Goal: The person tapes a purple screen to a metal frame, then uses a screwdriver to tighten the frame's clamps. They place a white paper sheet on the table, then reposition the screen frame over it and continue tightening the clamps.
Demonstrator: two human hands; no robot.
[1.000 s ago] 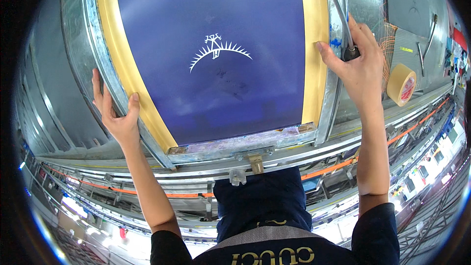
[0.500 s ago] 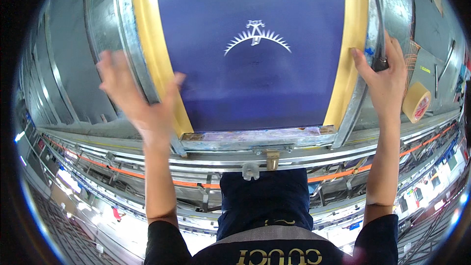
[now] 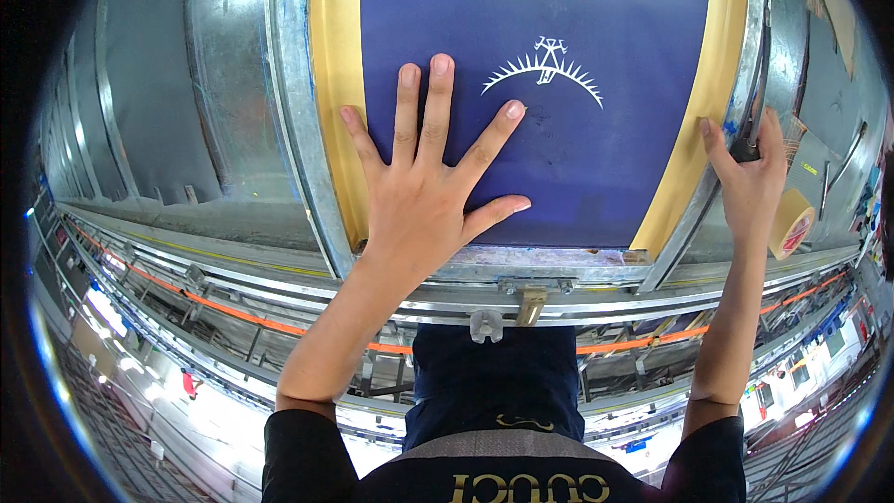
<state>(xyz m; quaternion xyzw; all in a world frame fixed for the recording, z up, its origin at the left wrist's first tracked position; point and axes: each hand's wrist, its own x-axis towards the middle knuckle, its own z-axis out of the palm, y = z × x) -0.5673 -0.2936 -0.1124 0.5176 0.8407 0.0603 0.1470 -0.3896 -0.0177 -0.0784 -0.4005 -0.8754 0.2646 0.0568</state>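
A screen-printing frame [image 3: 296, 84] with metal bars lies before me, its purple-blue mesh [image 3: 419, 0] edged by yellow tape strips [image 3: 337, 47]. A white spiky arc motif [image 3: 543, 65] shows on the mesh. My left hand [image 3: 419, 177] is open, palm down and fingers spread, over the lower left of the mesh; whether it presses on it I cannot tell. My right hand [image 3: 752, 182] grips the frame's right bar, thumb on the inner side and fingers on the outer. A black-handled slim tool [image 3: 745, 149] lies along that bar between thumb and fingers, its handle partly covered.
Right of my right hand a tape roll [image 3: 792, 224] stands, with a thin pen-like tool [image 3: 825, 186] beyond it. Grey panels [image 3: 149, 84] line the table on the left. Metal rails and an orange strip [image 3: 242, 323] run along the near edge, with a clear knob [image 3: 485, 324].
My left hand has swung rightward from the frame's left bar to over the mesh. The view has shifted, so the frame appears further right. My right hand keeps its place on the bar.
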